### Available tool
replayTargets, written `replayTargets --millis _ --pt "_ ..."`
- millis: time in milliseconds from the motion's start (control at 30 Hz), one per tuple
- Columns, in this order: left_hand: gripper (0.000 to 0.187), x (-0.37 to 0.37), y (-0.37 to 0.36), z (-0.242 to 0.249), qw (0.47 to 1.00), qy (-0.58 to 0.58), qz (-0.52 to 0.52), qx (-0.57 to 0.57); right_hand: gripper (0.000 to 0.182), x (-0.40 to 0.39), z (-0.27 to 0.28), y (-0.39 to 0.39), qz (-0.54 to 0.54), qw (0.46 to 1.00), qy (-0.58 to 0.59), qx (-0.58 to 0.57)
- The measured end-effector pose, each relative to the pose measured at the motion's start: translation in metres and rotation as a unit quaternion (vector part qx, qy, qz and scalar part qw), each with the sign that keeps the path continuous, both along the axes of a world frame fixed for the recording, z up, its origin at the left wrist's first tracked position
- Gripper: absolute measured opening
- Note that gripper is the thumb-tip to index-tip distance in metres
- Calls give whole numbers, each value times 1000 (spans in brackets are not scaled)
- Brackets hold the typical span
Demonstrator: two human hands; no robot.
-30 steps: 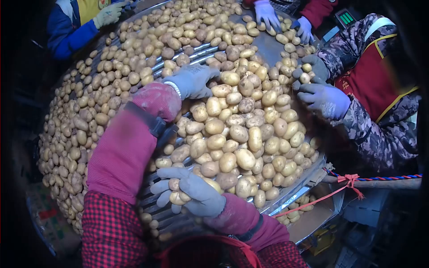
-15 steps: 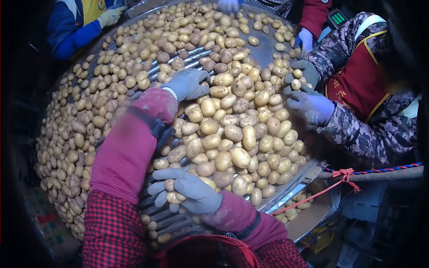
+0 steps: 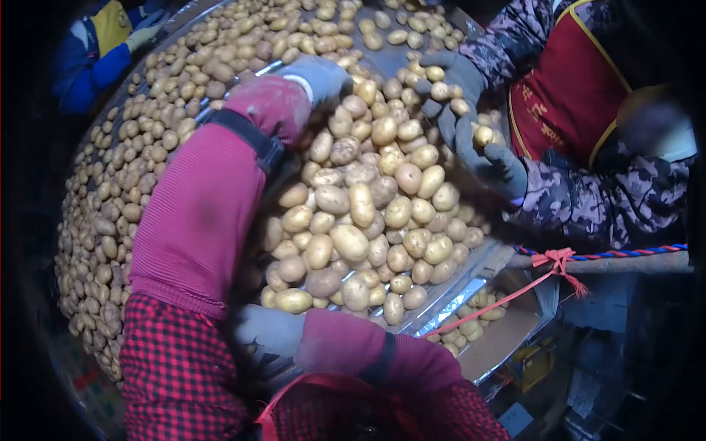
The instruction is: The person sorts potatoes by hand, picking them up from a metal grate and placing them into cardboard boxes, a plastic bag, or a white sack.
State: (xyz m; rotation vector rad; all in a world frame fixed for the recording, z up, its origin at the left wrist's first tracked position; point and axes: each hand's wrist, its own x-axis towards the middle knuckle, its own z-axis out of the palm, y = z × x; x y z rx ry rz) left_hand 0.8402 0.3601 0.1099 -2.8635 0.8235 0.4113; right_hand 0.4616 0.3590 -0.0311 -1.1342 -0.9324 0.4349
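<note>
My left hand [image 3: 322, 76], in a grey glove, reaches over the upper part of a heap of potatoes [image 3: 351, 242]. Its back faces me and the fingers bend down out of sight beside the potatoes. Close to my body, my right hand [image 3: 269, 331] is at the heap's lower left edge, above the metal slats. Shadow and blur hide its fingers, so I cannot make out anything in it. The potatoes are yellow-brown and of mixed sizes, some dusted with soil.
Across the heap, a person's dark-gloved hands [image 3: 478, 140] have several small potatoes about them. Another person in blue sleeves [image 3: 103, 70] stands at the far left. A carton [image 3: 507, 339] with potatoes sits below the table's metal edge. A rope [image 3: 618, 254] runs along a pole at right.
My right hand has swung left and down toward my body; the small potatoes seen in it are out of sight. The view has shifted, and the other person's hands have moved up, spreading apart.
</note>
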Motion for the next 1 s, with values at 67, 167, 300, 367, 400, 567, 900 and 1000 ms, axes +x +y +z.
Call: replayTargets --millis 67,167,300,367,400,567,900,1000 --pt "33 16 -1 -16 999 24 24 -16 25 6 25 -9 -33 998 3 -53" --pt "34 7 17 -30 998 -3 32 -55 30 14 39 -7 -53 993 -3 -101" --pt "37 -11 48 -26 978 -1 116 -175 36 36 67 -22 195 915 354 -6" --pt "37 -26 77 -25 931 54 150 -328 41 56 103 -38 255 809 523 -89" --pt "39 -38 89 -20 876 121 186 -429 47 57 105 -41 264 810 519 -70" --pt "48 -142 104 34 605 237 254 -716 55 60 97 -39 249 835 491 -14" --pt "42 -247 161 33 529 113 239 -806 37 38 169 -50 156 842 502 -123" --pt "47 -281 154 54 453 199 271 -826 50 20 147 -71 147 861 485 49"
